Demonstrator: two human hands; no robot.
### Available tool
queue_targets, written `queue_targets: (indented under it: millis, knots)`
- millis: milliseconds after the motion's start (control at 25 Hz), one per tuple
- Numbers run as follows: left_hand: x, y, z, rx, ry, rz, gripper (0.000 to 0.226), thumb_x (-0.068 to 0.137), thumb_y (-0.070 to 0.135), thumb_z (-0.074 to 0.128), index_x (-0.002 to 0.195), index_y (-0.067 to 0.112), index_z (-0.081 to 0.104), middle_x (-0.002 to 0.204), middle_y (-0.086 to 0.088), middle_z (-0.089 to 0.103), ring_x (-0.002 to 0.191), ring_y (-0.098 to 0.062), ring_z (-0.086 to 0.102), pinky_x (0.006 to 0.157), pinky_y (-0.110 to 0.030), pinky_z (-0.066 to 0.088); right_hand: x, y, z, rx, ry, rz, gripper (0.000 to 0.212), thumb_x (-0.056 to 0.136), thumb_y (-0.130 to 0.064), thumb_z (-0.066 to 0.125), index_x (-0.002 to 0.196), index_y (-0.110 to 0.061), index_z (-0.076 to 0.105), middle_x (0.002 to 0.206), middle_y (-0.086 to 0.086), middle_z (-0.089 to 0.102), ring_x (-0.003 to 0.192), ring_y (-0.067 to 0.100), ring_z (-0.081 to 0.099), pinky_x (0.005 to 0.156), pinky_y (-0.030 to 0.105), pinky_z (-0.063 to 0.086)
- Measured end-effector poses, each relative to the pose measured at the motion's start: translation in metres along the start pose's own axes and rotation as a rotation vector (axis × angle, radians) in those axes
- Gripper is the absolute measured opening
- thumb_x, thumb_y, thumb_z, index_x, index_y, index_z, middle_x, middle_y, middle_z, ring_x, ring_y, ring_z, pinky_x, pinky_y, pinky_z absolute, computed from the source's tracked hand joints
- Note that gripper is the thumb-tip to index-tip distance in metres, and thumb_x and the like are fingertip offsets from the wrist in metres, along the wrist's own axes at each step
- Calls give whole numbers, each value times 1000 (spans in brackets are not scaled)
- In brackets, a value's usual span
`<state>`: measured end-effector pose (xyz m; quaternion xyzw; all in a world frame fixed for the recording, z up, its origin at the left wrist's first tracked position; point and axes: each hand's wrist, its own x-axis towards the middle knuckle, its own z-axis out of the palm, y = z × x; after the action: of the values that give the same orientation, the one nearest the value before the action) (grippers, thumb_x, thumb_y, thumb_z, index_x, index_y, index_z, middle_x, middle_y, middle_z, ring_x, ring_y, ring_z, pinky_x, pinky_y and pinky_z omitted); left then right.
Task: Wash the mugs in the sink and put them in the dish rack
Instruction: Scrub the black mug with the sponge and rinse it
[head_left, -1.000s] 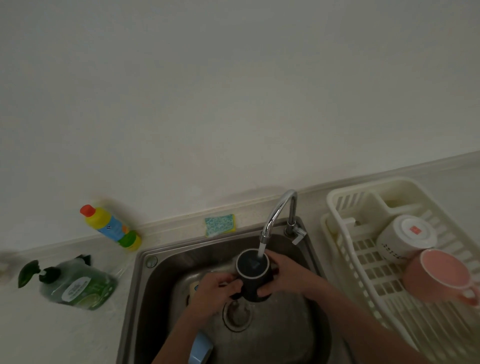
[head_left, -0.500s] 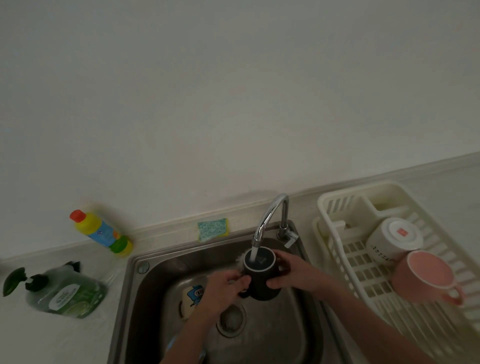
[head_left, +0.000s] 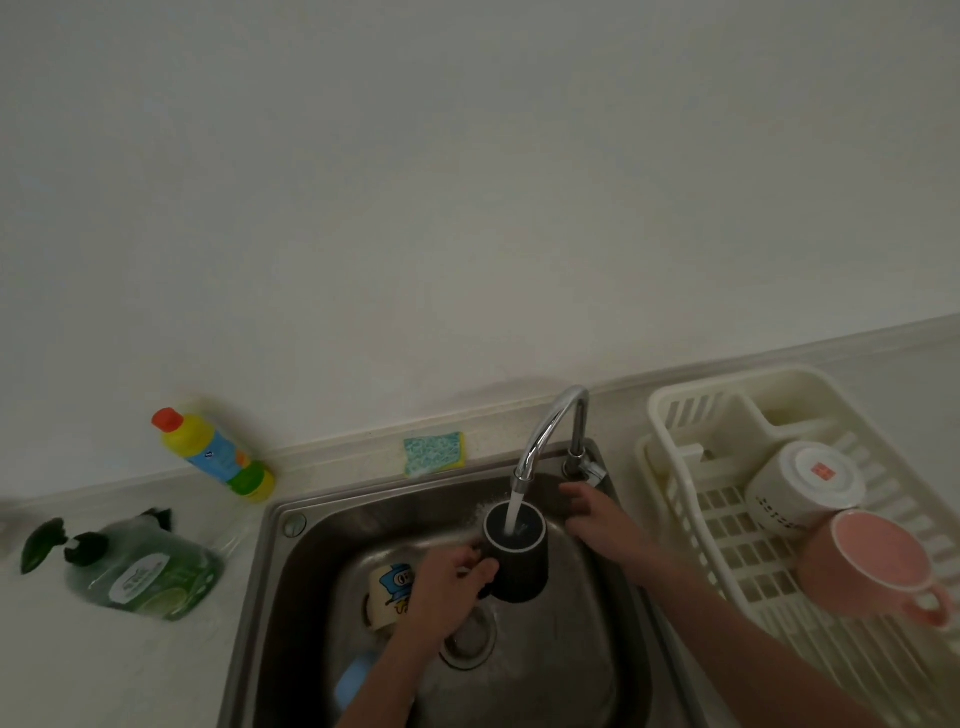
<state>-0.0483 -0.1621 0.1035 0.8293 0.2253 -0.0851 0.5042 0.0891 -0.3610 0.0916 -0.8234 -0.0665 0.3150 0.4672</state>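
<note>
Over sink (head_left: 291, 561): black mug (head_left: 517, 553) in left-hand fingers (head_left: 475, 564), prob. by handle.

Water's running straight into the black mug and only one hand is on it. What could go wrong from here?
1. Only the left hand holds the black mug; a wet grip could slip and drop it onto the cartoon mug below.
2. The stream from the tap fills the mug, so it may overflow and splash.
3. The right hand is off it, near the tap handle, giving no support.
</note>
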Motion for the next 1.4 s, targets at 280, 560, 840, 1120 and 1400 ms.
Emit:
queue_targets:
  millis: [280,560,840,1120,1400]
  knots:
    - [-1,0,2,28,-7,-29,8,93,23,65,89,28,69,90,11,73,85,0,69,80,-21,56,6,6,9,-52,67,-39,67,81,-8,67,142,-25,43,127,-5,55,114,10,52,91,24,40]
    - [4,4,3,-20,-11,-26,10,93,20,66,86,21,74,95,13,73,88,-1,69,83,-26,57,26,4,-22,122,155,-86,72,68,-8,71,127,-40,45,127,3,63,112,19,62,89,41,56]
    - [2,15,3,-104,-4,-69,11,94,17,64,93,14,75,84,4,75,82,-7,72,74,-23,57,20,-6,-24,4,90,-72,63,70,-12,72,125,-30,47,121,4,61,112,21,60,92,37,52]
    - [-5,19,12,-165,23,-105,11,93,15,66,84,11,71,83,-1,73,73,-5,70,60,-12,49,-33,16,16,103,-226,-192,94,65,-27,88,144,-35,40,137,-16,55,127,6,52,104,32,48]
    - [-15,15,16,-74,-24,-154,10,93,24,65,87,18,71,92,1,73,84,-8,71,78,-26,59,-49,33,41,59,-28,-228,87,65,-16,83,135,-46,41,127,-34,53,121,-6,51,102,38,50]
